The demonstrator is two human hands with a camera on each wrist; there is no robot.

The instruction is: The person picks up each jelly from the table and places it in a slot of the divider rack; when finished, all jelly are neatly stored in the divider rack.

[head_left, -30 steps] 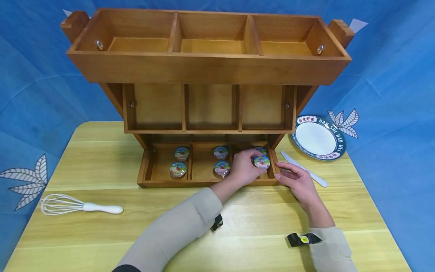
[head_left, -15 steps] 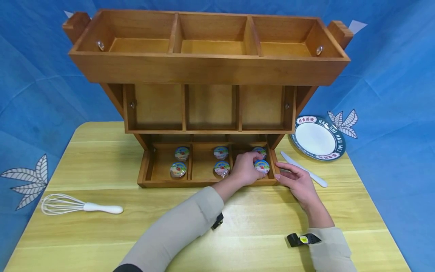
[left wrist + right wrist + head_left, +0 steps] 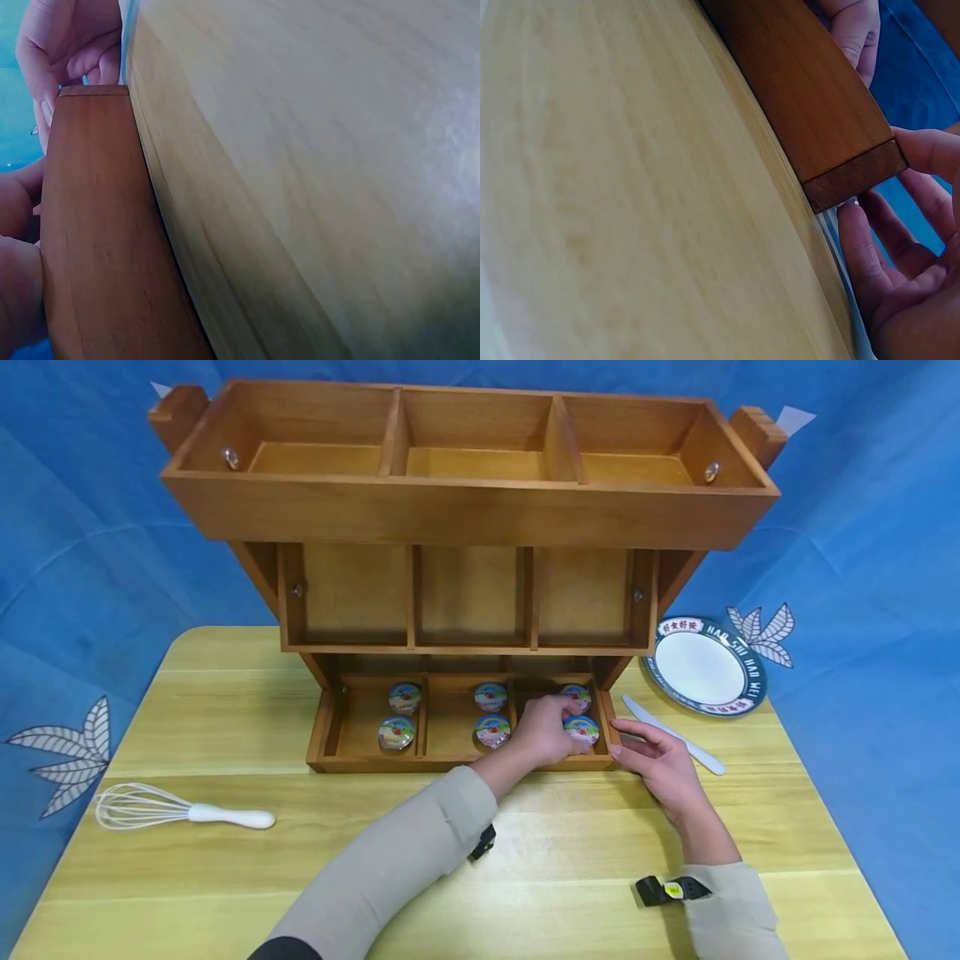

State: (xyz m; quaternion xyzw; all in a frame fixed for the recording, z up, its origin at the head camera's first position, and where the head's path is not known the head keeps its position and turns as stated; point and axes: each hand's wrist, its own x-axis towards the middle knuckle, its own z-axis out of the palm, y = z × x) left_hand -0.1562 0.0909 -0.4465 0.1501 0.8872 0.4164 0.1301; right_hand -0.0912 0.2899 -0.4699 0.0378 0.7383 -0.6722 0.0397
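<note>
My left hand [image 3: 546, 731] reaches into the right compartment of the wooden rack's bottom tray [image 3: 390, 766]. Its thumb and fingers are around the front jelly cup [image 3: 581, 734], which sits level in that compartment. Behind this one stands another jelly cup [image 3: 576, 696], close to the fingertips. Two jelly cups stand in the middle compartment and two in the left. At the tray's front right corner my right hand [image 3: 663, 768] touches the wood with thumb and fingers, holding nothing; the right wrist view shows them against the tray's end [image 3: 859, 176]. The tray's front wall hides the cups in both wrist views.
Above the bottom tray rise the middle tier [image 3: 472, 597] and the overhanging top tier [image 3: 472, 514], each with three compartments. A white knife [image 3: 675, 735] and a green-rimmed plate [image 3: 756, 681] lie at the right. A white whisk [image 3: 228, 816] lies at the left.
The front jelly cup has come down a little in the right compartment, with my left hand around it. My right hand stays at the tray corner. The head view has shifted slightly.
</note>
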